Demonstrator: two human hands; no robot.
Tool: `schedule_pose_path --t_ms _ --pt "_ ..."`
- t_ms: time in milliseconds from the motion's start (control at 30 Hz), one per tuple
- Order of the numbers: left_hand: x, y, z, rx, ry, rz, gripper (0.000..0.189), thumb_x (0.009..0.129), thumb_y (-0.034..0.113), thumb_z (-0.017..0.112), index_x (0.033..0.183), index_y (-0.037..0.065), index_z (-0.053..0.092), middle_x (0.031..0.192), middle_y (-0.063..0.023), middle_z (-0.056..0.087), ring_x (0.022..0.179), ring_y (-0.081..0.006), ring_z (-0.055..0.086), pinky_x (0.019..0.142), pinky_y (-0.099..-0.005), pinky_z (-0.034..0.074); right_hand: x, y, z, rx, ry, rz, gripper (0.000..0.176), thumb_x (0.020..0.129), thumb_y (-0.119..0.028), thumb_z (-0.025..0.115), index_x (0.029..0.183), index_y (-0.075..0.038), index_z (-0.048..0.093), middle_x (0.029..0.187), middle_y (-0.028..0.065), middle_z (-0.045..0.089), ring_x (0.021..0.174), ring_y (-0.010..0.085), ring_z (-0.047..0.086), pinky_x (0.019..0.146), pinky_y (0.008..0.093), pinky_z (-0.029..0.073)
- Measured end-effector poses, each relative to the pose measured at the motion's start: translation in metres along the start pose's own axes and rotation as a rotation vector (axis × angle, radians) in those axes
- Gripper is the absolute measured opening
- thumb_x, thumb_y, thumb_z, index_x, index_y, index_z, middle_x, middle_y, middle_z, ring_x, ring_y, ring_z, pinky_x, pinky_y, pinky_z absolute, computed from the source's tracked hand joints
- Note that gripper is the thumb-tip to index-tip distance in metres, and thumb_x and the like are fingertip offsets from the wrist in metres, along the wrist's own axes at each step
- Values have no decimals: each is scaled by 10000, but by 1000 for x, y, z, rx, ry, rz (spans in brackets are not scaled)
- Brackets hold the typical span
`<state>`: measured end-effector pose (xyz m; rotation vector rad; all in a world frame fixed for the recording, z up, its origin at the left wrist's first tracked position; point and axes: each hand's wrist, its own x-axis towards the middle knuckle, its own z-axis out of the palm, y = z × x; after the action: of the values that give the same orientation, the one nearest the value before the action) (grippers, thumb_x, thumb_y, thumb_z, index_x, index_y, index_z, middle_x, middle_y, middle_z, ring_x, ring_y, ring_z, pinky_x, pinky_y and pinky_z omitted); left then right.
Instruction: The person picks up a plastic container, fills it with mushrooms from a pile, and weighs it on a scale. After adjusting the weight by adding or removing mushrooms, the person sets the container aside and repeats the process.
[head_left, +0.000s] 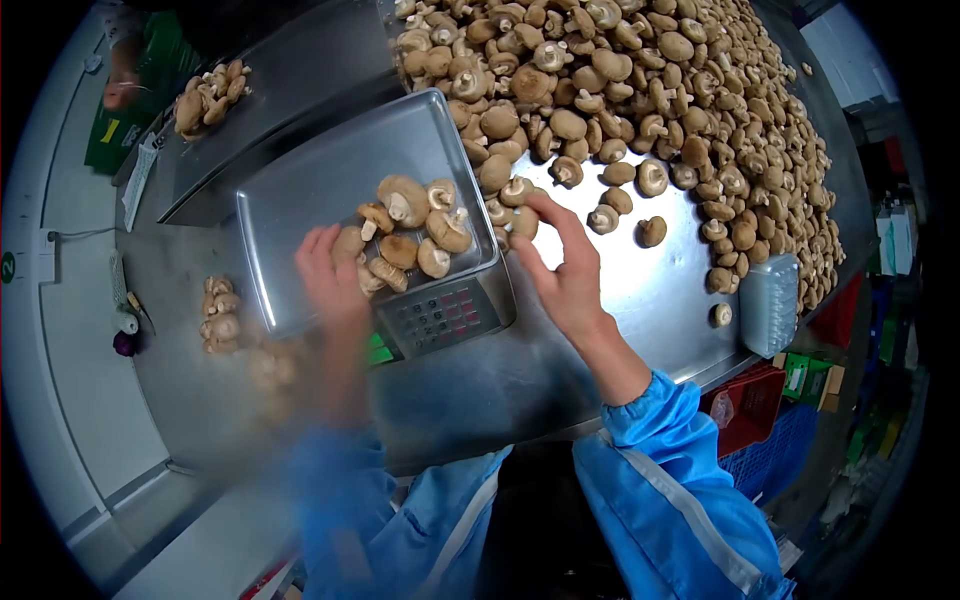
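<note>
Several brown shiitake mushrooms (pixel 397 251) lie in the metal weighing tray (pixel 300 190) of a scale with a keypad (pixel 440 318). My left hand (pixel 335 280), partly blurred, reaches into the tray from the near left side. Its fingers are curled against a mushroom (pixel 348 243) at the left of the group. To the right of the tray's rim, my right hand (pixel 568 275) pinches a shiitake mushroom (pixel 524 222) between thumb and index finger. Other mushrooms (pixel 498 212) sit right beside those fingertips, at the edge of the big pile (pixel 620 90).
A clear plastic container stack (pixel 769 305) stands at the right table edge. Small mushroom groups lie at far left (pixel 212 100) and near left (pixel 220 315). A red crate (pixel 745 405) and a blue crate (pixel 770 455) are below on the right. Another person's hand (pixel 122 92) shows top left.
</note>
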<state>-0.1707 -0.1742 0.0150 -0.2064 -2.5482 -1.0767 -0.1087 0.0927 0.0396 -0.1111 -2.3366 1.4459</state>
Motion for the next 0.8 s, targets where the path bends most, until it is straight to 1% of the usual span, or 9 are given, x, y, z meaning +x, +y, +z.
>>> schedule_pose_path --t_ms 100,200,300,400,467,533,600,667,800 --pt "5 12 0 -57 -21 -28 415 987 232 376 1222 -38 586 1312 -204 504 1250 -327 481 1097 -396 333 28 -39 21 -26 -82 -380 442 834 -140 724 1233 -24 577 1201 141 612 1103 346 587 964 438 473" --pt "5 11 -2 -64 -32 -19 424 984 227 367 1235 -44 576 1351 -202 492 1276 -324 470 1107 -395 326 38 -38 57 -286 -265 -515 462 835 -155 714 1256 -38 565 1284 145 561 1219 356 512 1041 476 407" --pt "1 -2 -7 -185 -2 -95 444 1004 251 356 1267 -44 558 1362 -185 499 1295 -309 463 1120 -394 317 31 -37 64 -210 -287 -450 470 854 -158 693 1283 -37 547 1347 159 509 1281 367 456 1082 479 363" --pt "-6 -21 -25 -84 21 -56 469 1031 287 338 1297 -38 546 1370 -167 508 1302 -289 461 1120 -391 322 22 -24 40 -91 -211 -323 457 869 -157 677 1290 -34 549 1351 174 505 1279 378 462 1084 468 367" --pt "-10 -37 -35 -111 53 -55 487 1044 313 327 1314 -30 540 1370 -161 512 1293 -281 469 1114 -388 330 10 -3 19 -51 -165 -133 418 873 -83 665 1274 -17 563 1344 177 521 1243 377 506 1040 426 425" --pt "-14 -58 -49 -74 70 -15 496 1055 333 327 1329 -22 540 1364 -147 523 1272 -262 487 1096 -375 347 -6 23 -4 -142 -127 -58 367 914 -88 643 1267 -18 570 1320 190 559 1223 373 547 1028 406 447" --pt "-11 -51 -54 -143 160 -94 496 1058 332 328 1333 -23 538 1355 -142 534 1266 -253 491 1094 -370 348 -31 47 -31 -265 -130 1 318 949 -106 611 1259 -38 590 1319 189 569 1226 362 552 1035 411 441" --pt "-2 -37 -68 -169 204 -157 501 1062 328 321 1348 -25 532 1361 -138 544 1268 -228 487 1093 -363 346 -55 60 -54 -297 -147 41 281 944 -51 599 1224 -33 616 1278 182 597 1198 347 572 1026 403 450" --pt "21 -1 -77 -101 239 -36 529 1060 333 298 1369 -37 516 1415 -133 523 1312 -215 466 1110 -369 330 -92 62 -76 -325 -185 164 270 938 -21 581 1203 -34 629 1274 173 603 1200 339 572 1024 404 454"
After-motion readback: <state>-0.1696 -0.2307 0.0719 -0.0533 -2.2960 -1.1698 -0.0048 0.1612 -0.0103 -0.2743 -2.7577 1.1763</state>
